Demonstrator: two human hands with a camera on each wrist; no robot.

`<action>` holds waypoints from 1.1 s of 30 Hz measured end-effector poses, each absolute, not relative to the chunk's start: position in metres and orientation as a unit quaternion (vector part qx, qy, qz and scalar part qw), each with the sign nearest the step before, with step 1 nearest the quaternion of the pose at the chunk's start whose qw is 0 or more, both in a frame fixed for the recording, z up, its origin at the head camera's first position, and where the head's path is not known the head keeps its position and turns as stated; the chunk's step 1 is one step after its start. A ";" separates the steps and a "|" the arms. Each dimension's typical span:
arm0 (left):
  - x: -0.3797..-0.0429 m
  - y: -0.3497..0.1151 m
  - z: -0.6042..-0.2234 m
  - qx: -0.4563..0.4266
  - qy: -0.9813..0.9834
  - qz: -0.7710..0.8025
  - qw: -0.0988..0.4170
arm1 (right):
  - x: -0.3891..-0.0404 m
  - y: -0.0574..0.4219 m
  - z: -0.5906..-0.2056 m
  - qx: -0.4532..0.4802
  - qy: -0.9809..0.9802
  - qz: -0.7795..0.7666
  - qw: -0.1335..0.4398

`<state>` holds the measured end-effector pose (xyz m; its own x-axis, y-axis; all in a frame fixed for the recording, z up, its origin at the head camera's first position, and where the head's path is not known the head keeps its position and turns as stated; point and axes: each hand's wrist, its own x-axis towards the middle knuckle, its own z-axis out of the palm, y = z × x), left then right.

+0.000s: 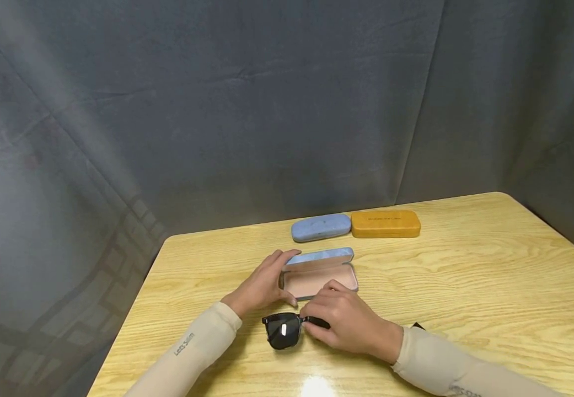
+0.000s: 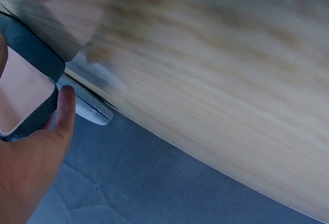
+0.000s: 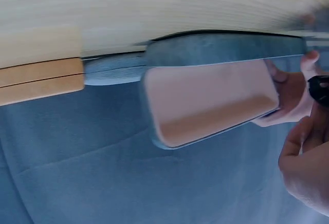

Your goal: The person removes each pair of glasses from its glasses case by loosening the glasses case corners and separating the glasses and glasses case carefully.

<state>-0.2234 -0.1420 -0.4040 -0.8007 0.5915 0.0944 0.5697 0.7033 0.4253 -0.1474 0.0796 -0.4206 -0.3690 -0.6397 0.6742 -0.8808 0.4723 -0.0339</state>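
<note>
An open blue eyeglass case [image 1: 318,280] with a pink lining lies on the table, its lid raised at the back. My left hand [image 1: 264,281] grips the case's left end, thumb at the front and fingers at the lid. In the left wrist view, a finger shows beside the case's blue outer wall [image 2: 47,98]. My right hand [image 1: 343,317] pinches a pair of black sunglasses [image 1: 284,333] near the hinge, just in front of the case. One dark lens faces up to the left of the fingers; the other part is hidden by the hand.
A closed blue eyeglass case [image 1: 321,227] and a closed orange case [image 1: 386,224] lie end to end near the back edge of the wooden table [image 1: 490,275]. A small black object [image 1: 418,326] peeks out behind the right sleeve. Grey cloth [image 1: 267,121] hangs behind.
</note>
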 end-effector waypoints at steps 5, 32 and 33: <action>-0.223 -0.143 -0.404 0.322 0.917 0.231 0.038 | -0.142 0.072 -0.419 0.489 -0.804 0.197 0.273; -0.227 -0.145 -0.402 0.333 0.904 0.264 0.055 | -0.137 0.037 -0.416 0.499 -0.829 0.156 0.198; -0.226 -0.145 -0.402 0.334 0.903 0.265 0.054 | -0.137 0.036 -0.416 0.501 -0.829 0.155 0.197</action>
